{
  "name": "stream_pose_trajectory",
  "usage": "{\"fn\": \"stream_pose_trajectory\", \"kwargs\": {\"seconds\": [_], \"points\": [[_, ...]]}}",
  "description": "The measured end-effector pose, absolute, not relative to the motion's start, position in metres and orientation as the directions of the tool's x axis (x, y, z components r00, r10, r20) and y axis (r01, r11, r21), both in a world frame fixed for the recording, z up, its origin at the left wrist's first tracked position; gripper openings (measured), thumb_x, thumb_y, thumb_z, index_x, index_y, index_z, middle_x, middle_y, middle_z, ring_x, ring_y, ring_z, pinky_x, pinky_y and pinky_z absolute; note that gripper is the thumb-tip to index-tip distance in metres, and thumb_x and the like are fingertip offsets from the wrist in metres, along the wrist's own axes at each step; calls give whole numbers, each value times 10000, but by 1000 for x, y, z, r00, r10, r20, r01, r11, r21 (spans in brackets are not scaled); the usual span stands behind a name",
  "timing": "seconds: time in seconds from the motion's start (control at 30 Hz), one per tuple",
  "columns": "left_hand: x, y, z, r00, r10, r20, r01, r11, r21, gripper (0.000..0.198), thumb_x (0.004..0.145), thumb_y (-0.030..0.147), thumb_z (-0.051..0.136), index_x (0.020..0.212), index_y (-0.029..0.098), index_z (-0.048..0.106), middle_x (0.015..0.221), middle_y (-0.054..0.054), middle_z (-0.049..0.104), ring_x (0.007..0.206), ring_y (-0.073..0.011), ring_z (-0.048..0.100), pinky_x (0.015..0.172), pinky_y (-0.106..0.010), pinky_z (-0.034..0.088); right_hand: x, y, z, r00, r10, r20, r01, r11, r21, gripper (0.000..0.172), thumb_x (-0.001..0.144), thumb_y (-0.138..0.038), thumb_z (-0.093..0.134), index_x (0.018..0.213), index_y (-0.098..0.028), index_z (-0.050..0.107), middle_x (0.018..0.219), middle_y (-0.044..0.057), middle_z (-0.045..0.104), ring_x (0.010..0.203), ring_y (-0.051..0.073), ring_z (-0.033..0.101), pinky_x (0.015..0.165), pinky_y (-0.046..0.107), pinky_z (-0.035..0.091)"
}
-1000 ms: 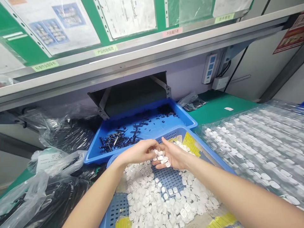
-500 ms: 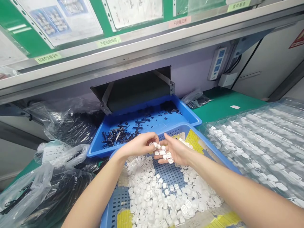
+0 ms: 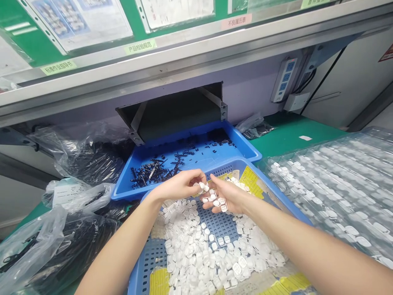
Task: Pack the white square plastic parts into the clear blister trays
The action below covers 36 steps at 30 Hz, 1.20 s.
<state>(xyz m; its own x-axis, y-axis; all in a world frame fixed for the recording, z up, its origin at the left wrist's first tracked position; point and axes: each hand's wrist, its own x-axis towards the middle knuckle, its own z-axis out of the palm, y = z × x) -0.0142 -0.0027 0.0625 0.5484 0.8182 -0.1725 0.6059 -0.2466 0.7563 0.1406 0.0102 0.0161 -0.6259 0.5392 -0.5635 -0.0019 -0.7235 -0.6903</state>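
Observation:
My left hand (image 3: 178,186) pinches a few small white plastic pieces (image 3: 202,187) between its fingertips. My right hand (image 3: 225,196) faces it, palm up, with several similar pieces (image 3: 216,201) lying on its fingers. Both hands are close together, hovering over a blue perforated basket (image 3: 147,262). Below them, a loose layer of many white pieces (image 3: 211,250) covers the basket floor. Neither hand touches that layer. Yellow-printed paper sheets (image 3: 250,182) lie in the basket's far corner.
A blue tray (image 3: 242,143) of black parts stands just beyond the basket. A clear blister sheet (image 3: 325,192) holding white pieces lies to the right. Plastic bags of black items (image 3: 86,164) heap on the left. A power strip (image 3: 284,80) is mounted under a shelf.
My hands stay together over the basket, with only small finger shifts. The white pieces on my right hand move slightly. The view drifts a little.

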Motion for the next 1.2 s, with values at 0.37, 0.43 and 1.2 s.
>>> {"fn": "stream_pose_trajectory", "kwargs": {"seconds": [0.37, 0.43, 1.2], "points": [[-16, -2, 62, 581, 771, -260, 499, -84, 863, 120, 777, 250, 398, 863, 170, 423, 679, 21, 449, 548, -66, 391, 464, -176, 325, 142, 11, 14, -579, 570, -583, 22, -704, -710, 355, 777, -487, 327, 686, -162, 438, 477, -33, 424, 334, 33, 387, 265, 108, 210], [-17, -1, 62, 587, 765, -267, 482, -65, 874, 136, 778, 262, 403, 874, 168, 423, 699, 14, 463, 558, -68, 404, 476, -181, 337, 142, 10, 15, -603, 561, -568, 11, -705, -709, 375, 773, -504, 319, 671, -162, 433, 473, -37, 414, 333, 32, 385, 260, 108, 202], [-1, -8, 23, 646, 583, -492, 763, -498, 411, 100, 643, 181, 557, 740, 200, 542, 609, 35, 503, 470, -84, 410, 406, -182, 268, 152, 19, 33, -536, 770, -347, -253, -538, -804, 258, 699, -286, 531, 554, -153, 364, 479, -64, 351, 327, 2, 300, 262, 108, 136]]}}
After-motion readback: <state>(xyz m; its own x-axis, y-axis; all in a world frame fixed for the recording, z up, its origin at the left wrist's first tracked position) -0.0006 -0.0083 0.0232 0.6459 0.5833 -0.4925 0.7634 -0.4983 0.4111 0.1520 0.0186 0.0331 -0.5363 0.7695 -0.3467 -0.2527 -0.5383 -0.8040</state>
